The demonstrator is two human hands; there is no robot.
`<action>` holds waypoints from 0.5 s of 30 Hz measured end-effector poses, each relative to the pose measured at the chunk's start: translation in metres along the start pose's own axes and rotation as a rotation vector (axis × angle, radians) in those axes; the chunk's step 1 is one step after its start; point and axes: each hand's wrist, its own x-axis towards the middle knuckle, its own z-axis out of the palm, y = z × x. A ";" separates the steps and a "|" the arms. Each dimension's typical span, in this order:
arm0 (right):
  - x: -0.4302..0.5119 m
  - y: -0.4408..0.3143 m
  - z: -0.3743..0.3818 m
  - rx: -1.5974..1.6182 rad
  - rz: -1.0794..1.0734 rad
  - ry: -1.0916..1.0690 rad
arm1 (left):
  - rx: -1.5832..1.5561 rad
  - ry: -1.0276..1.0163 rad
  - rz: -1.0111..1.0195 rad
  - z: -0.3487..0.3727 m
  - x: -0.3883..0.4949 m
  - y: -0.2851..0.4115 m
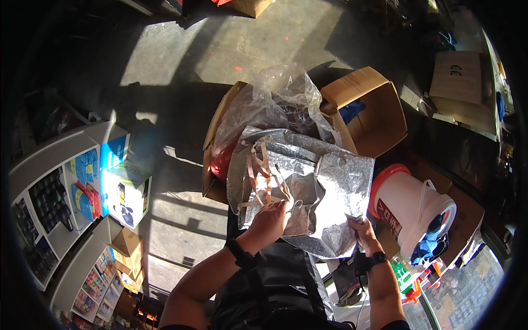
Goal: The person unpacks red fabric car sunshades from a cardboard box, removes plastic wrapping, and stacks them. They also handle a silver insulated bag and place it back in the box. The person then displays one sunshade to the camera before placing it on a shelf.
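Note:
A crinkled silver foil sheet or bag point(342, 181) spreads in front of my body, bright with sunlight. My left hand point(270, 220) is closed around several thin tan straps point(264, 181) that lie loose across the foil. At the foil's lower right edge, my right hand point(365, 233) pinches a bunched corner. Beyond the foil, an open cardboard box point(220, 123) holds a crumpled clear plastic bag point(284, 90) and something red point(222, 163). What lies beneath the foil is hidden.
A second open cardboard box point(381, 115) with blue cloth point(350, 111) lies at the upper right. To the right sits a white bucket point(406, 198) with a red rim, near a glass display case point(458, 288). Stocked white shelves point(57, 243) and a printed carton point(126, 196) line the left.

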 end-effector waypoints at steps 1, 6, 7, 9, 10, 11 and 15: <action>-0.001 -0.001 0.001 -0.008 0.009 0.012 | -0.005 0.046 0.015 0.007 0.003 -0.007; -0.006 -0.004 0.004 -0.023 0.008 0.017 | 0.135 0.022 0.050 0.056 0.021 -0.044; -0.006 -0.004 0.004 -0.036 -0.004 0.025 | 0.100 0.114 0.070 0.068 0.025 -0.047; -0.008 -0.001 0.004 -0.062 -0.033 0.035 | 0.346 0.027 0.136 0.080 0.025 -0.053; -0.008 0.000 0.005 -0.071 -0.041 0.057 | 0.392 -0.255 0.063 0.083 0.023 -0.052; -0.009 0.001 0.005 -0.088 -0.058 0.063 | 0.392 -0.123 0.085 0.083 0.022 -0.051; -0.007 0.005 0.008 -0.115 -0.111 0.076 | 0.350 0.049 0.086 0.054 0.017 -0.040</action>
